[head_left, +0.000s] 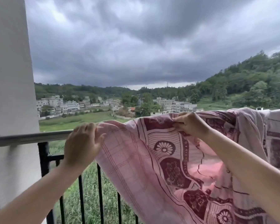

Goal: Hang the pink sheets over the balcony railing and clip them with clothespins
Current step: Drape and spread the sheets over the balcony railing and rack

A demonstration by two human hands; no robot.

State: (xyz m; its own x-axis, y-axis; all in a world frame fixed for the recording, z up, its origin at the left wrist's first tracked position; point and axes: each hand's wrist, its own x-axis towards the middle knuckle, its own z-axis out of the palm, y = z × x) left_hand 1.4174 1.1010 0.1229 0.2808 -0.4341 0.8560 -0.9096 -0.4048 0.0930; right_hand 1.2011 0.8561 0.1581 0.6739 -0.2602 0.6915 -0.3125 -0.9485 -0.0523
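- Over the balcony railing [31,138], toward its right part, hangs the pink sheet [152,159]: thin, soft cloth, creased and sagging, printed with dark maroon flower wheels, blocks and fine grid lines.
- Its left edge falls in a loose slant across the black upright bars [99,191], slightly frayed low down.
- At the right end of the railing a second pink sheet [276,139] is draped, paler, with the same dark squares; the two cloths touch.
- The left hand [82,146] holds the sheet's left top corner, fingers curled over the hem, right at the rail.
- The right hand [189,123] pinches a fold of the top edge between thumb and fingers, lifted just above the rail line.
- The rail's top tube is smooth, round grey metal; from the left hand to the white pillar [11,94] at the left it is bare.
- The pillar is flat, matte and plastered, and closes off the left end of the railing.
- Beyond the bars lie green fields [81,120], pale blocky houses [68,105], a wooded hill [249,84] and heavy grey clouds [136,46].
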